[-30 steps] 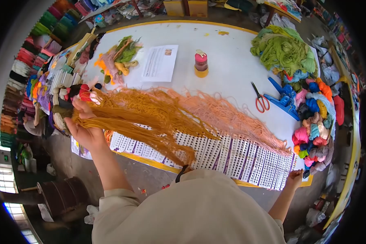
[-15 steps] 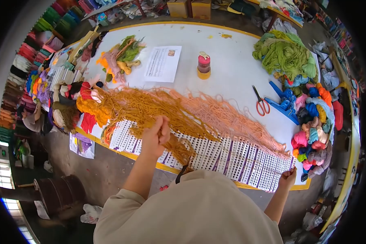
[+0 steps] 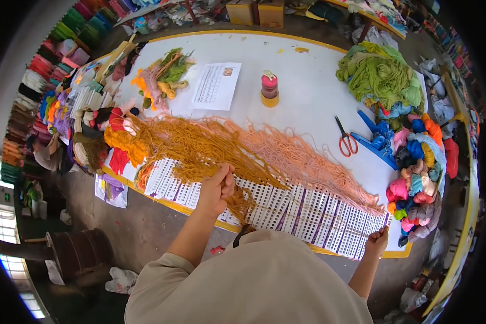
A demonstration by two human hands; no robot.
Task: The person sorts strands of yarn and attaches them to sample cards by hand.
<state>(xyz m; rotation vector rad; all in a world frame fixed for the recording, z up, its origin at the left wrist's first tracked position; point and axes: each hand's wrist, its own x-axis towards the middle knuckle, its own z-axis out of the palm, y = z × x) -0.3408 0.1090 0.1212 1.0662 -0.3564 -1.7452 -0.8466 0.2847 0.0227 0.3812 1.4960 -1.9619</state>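
**Both hands on yarn at the near edge of the worktop**

The left hand (image 3: 217, 189), at lower centre of the frame, has its fingers clenched around a bunch of mustard-orange yarn (image 3: 200, 146) that spreads from the fist up and to the left across the worktop (image 3: 302, 81). The right hand (image 3: 377, 242), at lower right, pinches thin strands at the right end of the perforated white strips (image 3: 308, 213); its fingers are closed on them. These strips lie in a row along the near edge of the worktop, between the two hands. Just above them, a swathe of peach-pink yarn (image 3: 308, 162) runs from the centre down toward the right.

Higher on the worktop lie a printed sheet (image 3: 216, 85) and a small red-and-yellow container (image 3: 269, 89), near each other. Orange-handled scissors (image 3: 346, 139) lie just beside a blue tool (image 3: 380, 141) at right. A heap of green yarn (image 3: 378, 70) sits at upper right, with mixed coloured skeins (image 3: 421, 178) below it along the right edge.
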